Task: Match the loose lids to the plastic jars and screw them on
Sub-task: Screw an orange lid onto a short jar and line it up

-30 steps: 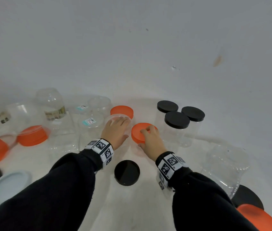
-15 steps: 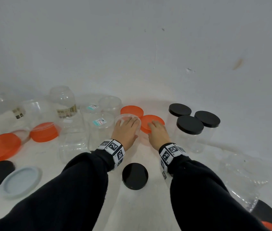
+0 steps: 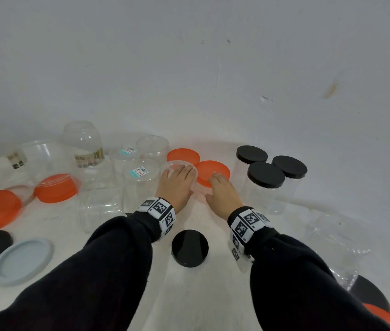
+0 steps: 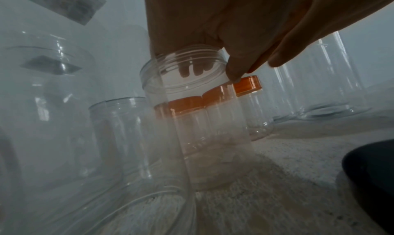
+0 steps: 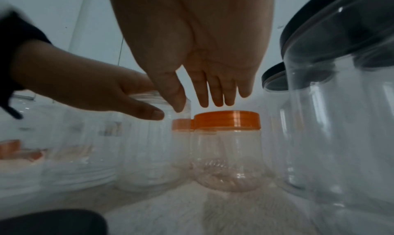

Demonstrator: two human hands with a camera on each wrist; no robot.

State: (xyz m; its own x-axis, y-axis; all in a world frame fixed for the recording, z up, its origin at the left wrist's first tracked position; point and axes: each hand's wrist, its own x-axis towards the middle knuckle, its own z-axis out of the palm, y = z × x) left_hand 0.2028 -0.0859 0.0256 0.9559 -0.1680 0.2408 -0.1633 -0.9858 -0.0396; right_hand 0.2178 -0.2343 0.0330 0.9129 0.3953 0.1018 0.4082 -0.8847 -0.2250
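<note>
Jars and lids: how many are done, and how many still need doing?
Done: three black-lidded jars and two orange-lidded jars. In hand: the left hand grips an open clear jar at its rim; the right hand hovers, holding nothing. Left: several open jars and loose lids, including a black lid.

Jars crowd left (image 3: 139, 185) and right (image 3: 264, 185); between them, seemingly passable, 1 black lid (image 3: 189, 248).
</note>
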